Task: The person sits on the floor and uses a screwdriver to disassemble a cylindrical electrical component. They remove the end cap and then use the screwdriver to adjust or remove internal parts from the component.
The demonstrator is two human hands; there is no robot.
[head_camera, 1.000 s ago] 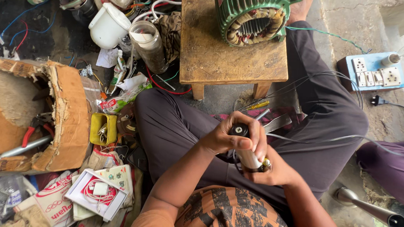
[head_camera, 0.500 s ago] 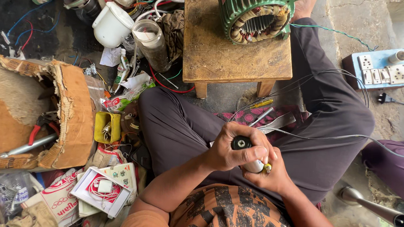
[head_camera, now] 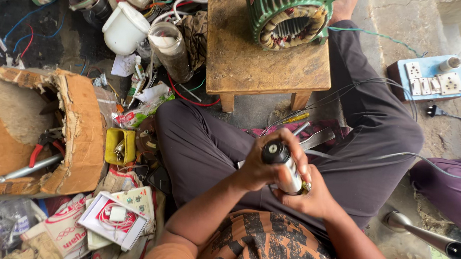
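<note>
Both hands (head_camera: 285, 180) grip a cylinder (head_camera: 284, 164) beside a wooden stool (head_camera: 243, 53).

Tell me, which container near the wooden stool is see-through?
The tall glass jar beside the stool; the white tub left of it is opaque.

One wooden table (head_camera: 243, 58), one green motor (head_camera: 290, 19), one white jug (head_camera: 124, 29), one glass jar (head_camera: 169, 48), one yellow box (head_camera: 120, 146), one blue socket board (head_camera: 431, 80).

Bare forearms, dark grey-purple trousers (head_camera: 209, 149) — an orange shirt (head_camera: 257, 243), black-patterned, perhaps a printed cloth.
</note>
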